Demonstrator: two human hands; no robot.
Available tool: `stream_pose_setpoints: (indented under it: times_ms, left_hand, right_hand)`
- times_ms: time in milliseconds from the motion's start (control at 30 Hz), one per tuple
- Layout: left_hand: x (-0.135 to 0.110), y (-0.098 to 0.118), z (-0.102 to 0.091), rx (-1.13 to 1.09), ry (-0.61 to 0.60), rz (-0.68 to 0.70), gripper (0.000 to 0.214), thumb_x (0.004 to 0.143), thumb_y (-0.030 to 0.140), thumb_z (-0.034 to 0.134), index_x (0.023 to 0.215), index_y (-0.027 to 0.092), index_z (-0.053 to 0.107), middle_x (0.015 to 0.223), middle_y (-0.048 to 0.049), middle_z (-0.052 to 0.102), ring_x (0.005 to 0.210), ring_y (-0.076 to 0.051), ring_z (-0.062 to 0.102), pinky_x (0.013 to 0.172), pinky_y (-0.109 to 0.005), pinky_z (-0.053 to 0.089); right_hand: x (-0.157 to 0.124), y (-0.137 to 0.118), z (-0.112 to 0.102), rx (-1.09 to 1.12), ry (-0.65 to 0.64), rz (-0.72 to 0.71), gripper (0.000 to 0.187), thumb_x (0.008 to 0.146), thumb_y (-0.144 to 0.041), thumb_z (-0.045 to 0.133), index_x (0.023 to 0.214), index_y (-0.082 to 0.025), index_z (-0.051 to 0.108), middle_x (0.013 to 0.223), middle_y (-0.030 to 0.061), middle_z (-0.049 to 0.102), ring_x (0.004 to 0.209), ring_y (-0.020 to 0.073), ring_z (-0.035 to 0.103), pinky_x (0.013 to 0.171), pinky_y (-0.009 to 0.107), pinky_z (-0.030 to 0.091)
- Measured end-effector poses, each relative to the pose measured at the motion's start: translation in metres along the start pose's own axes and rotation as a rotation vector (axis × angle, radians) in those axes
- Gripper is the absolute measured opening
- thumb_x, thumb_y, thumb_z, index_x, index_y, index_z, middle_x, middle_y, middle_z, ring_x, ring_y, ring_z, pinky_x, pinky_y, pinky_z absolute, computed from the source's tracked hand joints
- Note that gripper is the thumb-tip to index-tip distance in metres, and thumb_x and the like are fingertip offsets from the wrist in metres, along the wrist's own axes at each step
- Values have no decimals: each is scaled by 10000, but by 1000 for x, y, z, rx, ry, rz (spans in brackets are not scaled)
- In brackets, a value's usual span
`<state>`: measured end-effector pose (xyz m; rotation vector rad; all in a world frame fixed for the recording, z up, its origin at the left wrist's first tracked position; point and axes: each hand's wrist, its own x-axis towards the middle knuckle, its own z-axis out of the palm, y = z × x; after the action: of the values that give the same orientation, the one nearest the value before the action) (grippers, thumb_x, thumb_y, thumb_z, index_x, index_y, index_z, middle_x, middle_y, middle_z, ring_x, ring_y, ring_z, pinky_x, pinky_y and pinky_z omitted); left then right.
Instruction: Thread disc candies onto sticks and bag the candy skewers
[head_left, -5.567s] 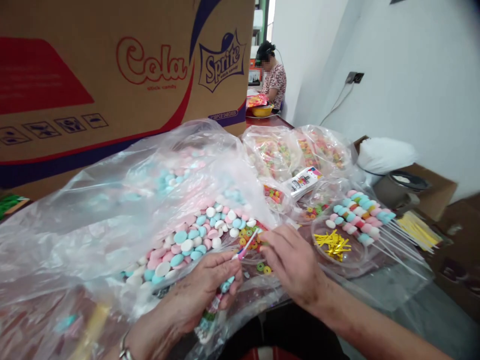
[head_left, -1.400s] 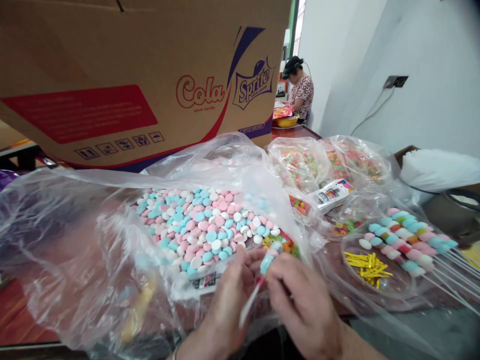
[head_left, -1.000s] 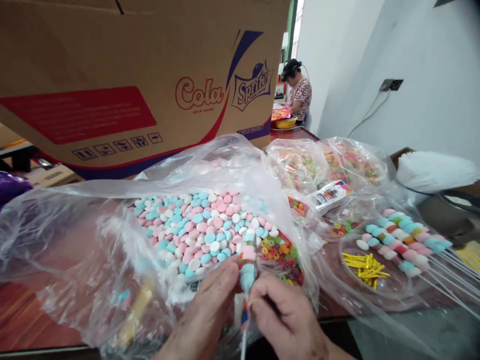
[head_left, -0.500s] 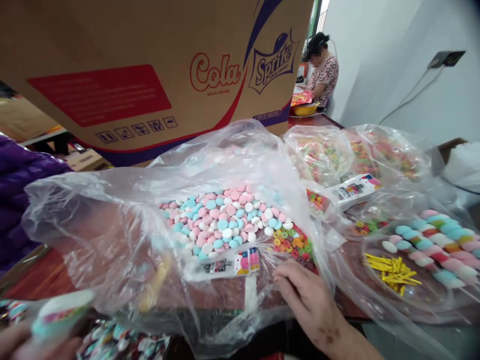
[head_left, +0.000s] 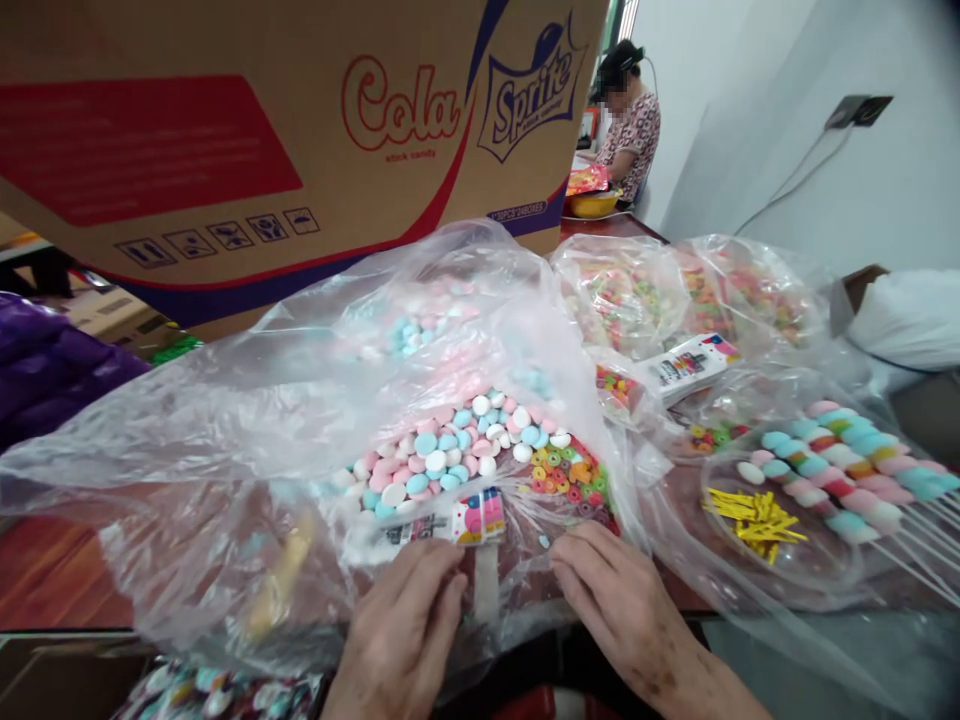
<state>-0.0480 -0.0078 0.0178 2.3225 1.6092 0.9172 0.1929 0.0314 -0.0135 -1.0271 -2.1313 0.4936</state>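
Note:
My left hand [head_left: 405,625] is at the bottom centre, fingers curled together beside the stack of printed labels [head_left: 480,515]. My right hand [head_left: 619,605] is closed in a pinch just below the ring-shaped candies; a tiny pale bit shows by its fingertips. What either hand holds, if anything, I cannot make out. Ahead of both, pink, blue and white button-shaped candies [head_left: 435,460] lie heaped in a large clear plastic bag [head_left: 247,390]. Small colourful ring candies [head_left: 566,475] sit at the heap's right edge.
A large cardboard box [head_left: 225,140] stands behind the bag. On the right, candy skewers [head_left: 847,460] and yellow twist ties [head_left: 757,525] lie on plastic, with bagged ring candies [head_left: 622,295] behind. Wrapped candies [head_left: 217,690] fill a container at lower left. A person [head_left: 630,130] sits farther back.
My left hand has moved from the lower left to beside the labels, and the blurred white-and-turquoise piece it held is gone from it. My right hand stays nearly in place. The view has shifted slightly.

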Motion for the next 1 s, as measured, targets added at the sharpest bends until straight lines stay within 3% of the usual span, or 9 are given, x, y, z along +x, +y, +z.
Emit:
stream_pose_setpoints:
  times_ms: [133, 267, 600, 733, 800, 1000]
  left_hand:
    - [27, 9, 29, -71, -19, -24, 185, 917, 129, 499, 1048, 203, 606, 913, -51, 689, 830, -173, 663, 762, -267, 537]
    - [35, 8, 42, -72, -17, 15, 176, 915, 145, 518, 1066, 205, 587, 949, -59, 685, 865, -175, 665, 758, -260, 542]
    - [55, 4, 45, -47, -36, 40, 166, 930, 145, 484, 1032, 196, 605, 941, -65, 703, 860, -181, 676, 759, -289, 562]
    - [65, 1, 58, 112, -4, 145, 289, 909, 105, 465, 1174, 151, 571, 1148, -136, 681, 1023, -251, 643, 919, -435, 517]
    - [68, -1, 64, 189, -18, 190, 307, 895, 87, 449, 1168, 127, 584, 1156, -156, 683, 1017, -277, 645, 934, -490, 496]
    - [69, -8, 64, 148, -40, 297, 263, 894, 109, 467, 1087, 178, 631, 1002, -86, 730, 883, -223, 666, 823, -377, 539]
  right_hand:
    - [-2, 6, -7, 0, 62, 23, 171, 929, -85, 443, 953, -179, 584, 861, 54, 611, 787, 171, 566, 719, 302, 471]
    - [-4, 6, -3, -9, 38, 14, 191, 923, -79, 418, 893, -176, 579, 796, 41, 599, 738, 165, 555, 665, 284, 465]
    - [-7, 9, 2, -5, 15, 83, 205, 922, -89, 415, 855, -173, 589, 774, 41, 574, 711, 161, 548, 647, 275, 456]
    - [-7, 8, 4, -36, 10, 51, 212, 920, -85, 417, 861, -167, 603, 761, 42, 578, 706, 167, 549, 643, 278, 455]
    - [-6, 8, 4, -39, 19, 47, 213, 917, -81, 418, 864, -168, 605, 757, 39, 579, 707, 167, 549, 646, 277, 455]
    - [-1, 7, 4, -67, 41, 43, 188, 893, -94, 422, 832, -180, 578, 760, 33, 586, 702, 159, 556, 635, 263, 458]
